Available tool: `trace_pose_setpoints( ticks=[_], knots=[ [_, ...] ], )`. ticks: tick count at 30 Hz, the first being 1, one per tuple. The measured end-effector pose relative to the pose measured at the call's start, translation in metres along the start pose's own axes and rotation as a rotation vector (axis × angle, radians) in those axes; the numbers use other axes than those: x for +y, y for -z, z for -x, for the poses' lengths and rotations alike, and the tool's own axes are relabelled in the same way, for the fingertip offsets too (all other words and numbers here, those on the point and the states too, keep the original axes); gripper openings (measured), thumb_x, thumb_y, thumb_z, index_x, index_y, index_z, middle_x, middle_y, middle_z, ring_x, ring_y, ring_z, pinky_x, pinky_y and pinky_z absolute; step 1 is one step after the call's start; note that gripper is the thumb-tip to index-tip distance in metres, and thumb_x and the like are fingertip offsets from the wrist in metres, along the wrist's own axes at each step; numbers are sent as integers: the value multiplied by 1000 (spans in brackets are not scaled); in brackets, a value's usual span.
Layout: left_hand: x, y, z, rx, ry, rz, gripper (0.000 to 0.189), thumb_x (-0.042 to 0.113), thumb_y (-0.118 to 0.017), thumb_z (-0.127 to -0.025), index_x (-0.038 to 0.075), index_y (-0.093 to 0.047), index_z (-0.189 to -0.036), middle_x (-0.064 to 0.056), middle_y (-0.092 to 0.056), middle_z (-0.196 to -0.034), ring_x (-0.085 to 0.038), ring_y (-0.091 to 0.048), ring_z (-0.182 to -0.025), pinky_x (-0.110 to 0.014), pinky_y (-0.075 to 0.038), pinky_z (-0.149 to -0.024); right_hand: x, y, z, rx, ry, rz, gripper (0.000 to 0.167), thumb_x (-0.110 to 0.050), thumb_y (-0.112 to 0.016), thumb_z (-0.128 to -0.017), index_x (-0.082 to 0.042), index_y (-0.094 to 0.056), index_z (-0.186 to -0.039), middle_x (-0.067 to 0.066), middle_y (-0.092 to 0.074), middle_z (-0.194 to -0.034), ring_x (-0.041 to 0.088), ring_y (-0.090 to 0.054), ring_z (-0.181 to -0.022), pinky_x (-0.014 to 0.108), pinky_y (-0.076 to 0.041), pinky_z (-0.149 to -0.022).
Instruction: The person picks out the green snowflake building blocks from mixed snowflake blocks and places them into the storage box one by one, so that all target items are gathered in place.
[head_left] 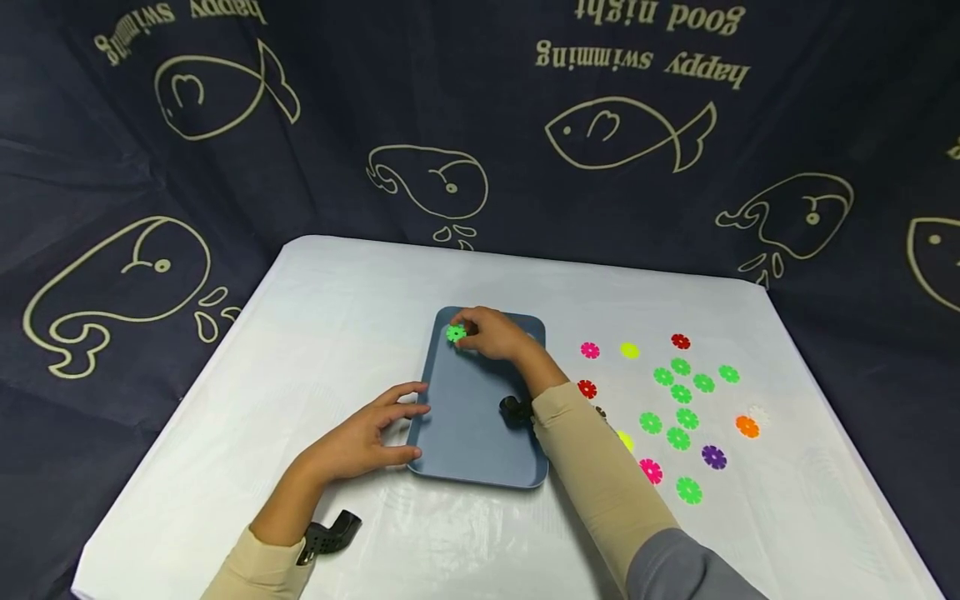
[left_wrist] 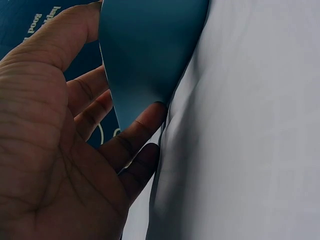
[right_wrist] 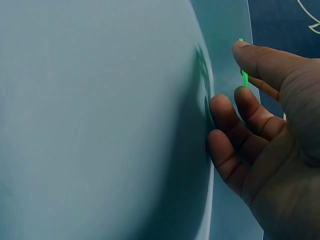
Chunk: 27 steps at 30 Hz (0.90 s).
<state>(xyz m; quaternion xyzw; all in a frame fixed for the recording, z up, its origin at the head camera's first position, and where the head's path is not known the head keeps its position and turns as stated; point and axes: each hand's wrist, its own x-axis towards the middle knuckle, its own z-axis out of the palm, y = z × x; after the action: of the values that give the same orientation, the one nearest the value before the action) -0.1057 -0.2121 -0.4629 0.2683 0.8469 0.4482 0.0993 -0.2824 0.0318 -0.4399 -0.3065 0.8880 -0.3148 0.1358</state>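
Note:
A blue-grey rectangular tray lies on the white table. Over its far left corner, my right hand pinches a green notched plastic disc between thumb and fingers. The right wrist view shows that green disc nearly edge-on, partly covered by the fingertips. Along the tray's left side, my left hand has its fingers spread, with fingertips at the rim. Close up in the left wrist view, fingers of the left hand touch the tray wall.
Right of the tray, several loose green discs lie flat with pink, red, yellow, orange, purple and white ones. My right forearm sleeve covers part of that group. A dark fish-patterned cloth hangs behind the table.

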Motion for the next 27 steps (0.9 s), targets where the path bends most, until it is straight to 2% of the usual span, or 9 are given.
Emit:
trace_pose_setpoints(
  ticks=[16,21,27],
  knots=[
    [0,2,0,3,3,-6,61,39,-79,-86,10,-61,-137,6,-31,-158,-20,-28,-144,-52,-37,-107,2,-12,-1,39,4,78,34,-17,-73,-92,-10,-66,-125,7,-62,-105,20,-57,-95,36,-48,-85],
    [0,1,1,7,5,-3,62,40,-78,-86,10,-60,-137,4,-31,-158,-21,-28,-144,-53,-36,-107,4,-17,0,54,16,110,35,-18,-74,-92,-10,-66,-124,7,-61,-104,20,-57,-94,36,-48,-84],
    [-1,0,0,3,4,1,61,39,-79,-86,10,-60,-137,6,-31,-158,-21,-27,-145,-53,-36,-108,8,-20,1,67,0,116,34,-19,-76,-90,-9,-67,-122,7,-61,-102,20,-56,-93,36,-48,-83]
  ],
)
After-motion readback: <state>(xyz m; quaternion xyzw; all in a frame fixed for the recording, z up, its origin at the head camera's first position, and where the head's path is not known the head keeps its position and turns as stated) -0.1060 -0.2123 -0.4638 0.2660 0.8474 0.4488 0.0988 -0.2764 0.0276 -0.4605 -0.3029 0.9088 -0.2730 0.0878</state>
